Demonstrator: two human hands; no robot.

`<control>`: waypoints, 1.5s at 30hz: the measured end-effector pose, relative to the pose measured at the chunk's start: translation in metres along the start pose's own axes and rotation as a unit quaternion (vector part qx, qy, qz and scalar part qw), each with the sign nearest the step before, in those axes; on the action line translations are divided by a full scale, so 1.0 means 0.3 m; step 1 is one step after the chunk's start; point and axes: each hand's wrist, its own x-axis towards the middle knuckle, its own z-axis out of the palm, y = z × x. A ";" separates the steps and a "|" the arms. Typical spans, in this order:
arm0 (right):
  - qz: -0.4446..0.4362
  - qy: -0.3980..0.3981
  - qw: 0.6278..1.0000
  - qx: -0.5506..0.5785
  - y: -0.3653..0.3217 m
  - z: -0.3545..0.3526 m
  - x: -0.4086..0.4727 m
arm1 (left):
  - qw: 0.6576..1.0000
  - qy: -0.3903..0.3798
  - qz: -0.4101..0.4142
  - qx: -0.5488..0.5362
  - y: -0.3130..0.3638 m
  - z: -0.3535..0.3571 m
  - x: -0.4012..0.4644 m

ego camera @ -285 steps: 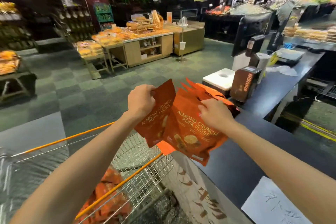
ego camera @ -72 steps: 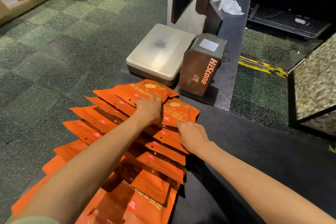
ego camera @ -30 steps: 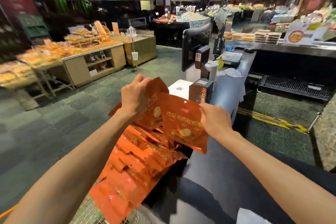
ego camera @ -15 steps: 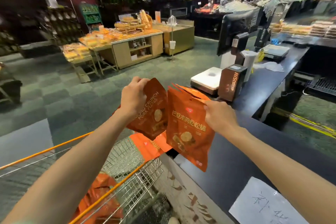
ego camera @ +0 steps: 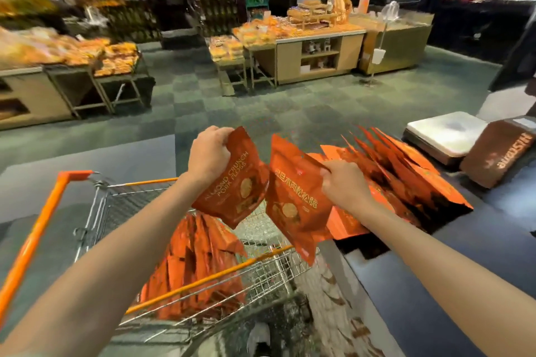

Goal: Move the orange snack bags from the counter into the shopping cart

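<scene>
My left hand (ego camera: pixel 209 153) grips an orange snack bag (ego camera: pixel 236 185) by its top edge and holds it over the shopping cart (ego camera: pixel 95 206). My right hand (ego camera: pixel 342 185) grips a second orange bag (ego camera: pixel 293 211) that hangs above the cart's right rim, beside the first. Several orange bags (ego camera: pixel 191 264) stand inside the wire cart. On the dark counter (ego camera: pixel 464 255) to the right lies a fanned row of several more orange bags (ego camera: pixel 406 180).
A white scale (ego camera: pixel 443 133) and a brown box (ego camera: pixel 499 156) sit at the counter's far end. Bakery display tables (ego camera: pixel 304 46) stand across the green tiled floor. The cart's orange handle (ego camera: pixel 32 238) is at the left.
The view has swung left and down. Both hands have carried their bags from beside the counter to over the cart, whose basket and bags inside now show fully.
</scene>
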 end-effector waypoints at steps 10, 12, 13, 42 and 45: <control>0.000 -0.094 0.994 0.052 -0.062 0.279 0.350 | 0.995 -0.049 -0.089 0.011 -0.292 0.274 0.169; 0.001 -0.105 0.992 0.064 -0.069 0.332 0.399 | 0.991 -0.077 -0.108 0.014 -0.344 0.358 0.197; 0.005 -0.111 0.991 0.067 -0.070 0.380 0.432 | 0.988 -0.095 -0.119 0.012 -0.380 0.413 0.214; 0.200 -0.444 0.873 0.016 0.113 1.287 0.448 | 0.750 -0.354 -0.556 -0.052 -0.885 1.018 -0.281; 0.130 -0.441 0.888 -0.009 0.084 1.360 0.486 | 0.749 -0.390 -0.534 -0.032 -0.886 1.008 -0.316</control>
